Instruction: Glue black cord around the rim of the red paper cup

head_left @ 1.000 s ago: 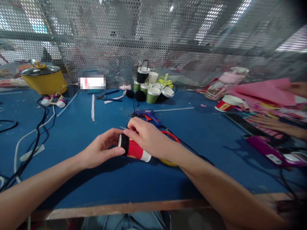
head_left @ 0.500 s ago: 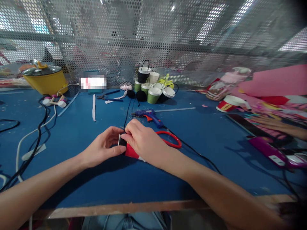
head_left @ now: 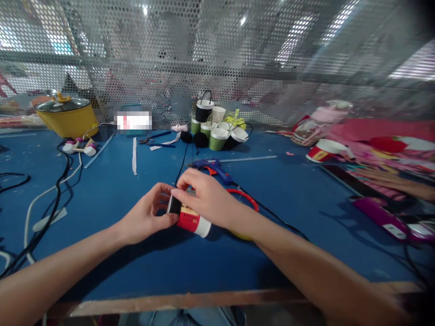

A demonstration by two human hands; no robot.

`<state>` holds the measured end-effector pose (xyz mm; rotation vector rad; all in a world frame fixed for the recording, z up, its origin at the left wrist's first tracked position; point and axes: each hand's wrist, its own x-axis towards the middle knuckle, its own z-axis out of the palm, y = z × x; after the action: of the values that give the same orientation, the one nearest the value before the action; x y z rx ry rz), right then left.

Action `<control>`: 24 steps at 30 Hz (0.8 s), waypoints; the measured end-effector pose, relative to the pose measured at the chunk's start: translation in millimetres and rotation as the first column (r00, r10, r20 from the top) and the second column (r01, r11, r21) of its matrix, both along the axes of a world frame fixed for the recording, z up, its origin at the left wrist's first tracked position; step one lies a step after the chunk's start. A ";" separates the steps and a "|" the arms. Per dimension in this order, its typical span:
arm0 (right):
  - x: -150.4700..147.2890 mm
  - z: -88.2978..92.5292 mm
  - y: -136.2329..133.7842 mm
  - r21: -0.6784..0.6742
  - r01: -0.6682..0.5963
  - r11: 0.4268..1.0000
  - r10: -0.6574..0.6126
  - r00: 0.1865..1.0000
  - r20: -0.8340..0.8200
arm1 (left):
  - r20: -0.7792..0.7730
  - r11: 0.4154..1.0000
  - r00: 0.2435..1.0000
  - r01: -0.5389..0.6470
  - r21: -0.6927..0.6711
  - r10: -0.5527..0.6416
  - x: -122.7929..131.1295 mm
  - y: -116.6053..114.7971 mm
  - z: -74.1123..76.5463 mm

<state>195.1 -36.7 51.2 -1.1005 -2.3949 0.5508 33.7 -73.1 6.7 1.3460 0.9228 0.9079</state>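
A red and white paper cup (head_left: 192, 220) with a black band round its rim end lies on its side above the blue table (head_left: 142, 253). My left hand (head_left: 146, 217) grips the cup's black end, fingers curled round it. My right hand (head_left: 204, 199) lies over the top of the cup, thumb and fingers pinching at the black band. Red-handled scissors (head_left: 246, 198) lie just behind my right wrist. A blue glue gun (head_left: 210, 166) rests a little farther back, its black cord running right.
Several green, black and white cups (head_left: 217, 129) stand at the back by the perforated metal screen. A yellow pot (head_left: 66, 115) is far left, with cables (head_left: 50, 190) trailing over the table. Another person's hand (head_left: 390, 179) lies among pink paper at the right.
The cup has been turned in my hands so that more of its red and white side shows below my right hand. The pink sheet at the right has been lowered.
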 end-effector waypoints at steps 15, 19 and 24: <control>-5.1 11.1 80.0 -0.378 0.187 0.907 -0.164 0.982 0.092 | 0.338 0.967 0.908 0.253 0.033 -0.250 -1.2 -7.0 -1.4; 52.1 11.2 92.6 -0.195 0.441 0.876 -0.414 0.895 0.167 | 0.374 0.989 0.917 0.148 0.011 -0.141 -1.4 -4.2 -6.9; 75.0 -15.9 90.7 -0.159 0.531 0.832 -0.476 0.831 0.287 | 0.363 0.997 0.928 0.077 0.017 -0.078 -1.5 -1.9 -9.2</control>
<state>270.1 54.1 35.3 -1.9283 -2.1130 0.5398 32.2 -75.0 -2.5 1.1549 0.5779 1.0535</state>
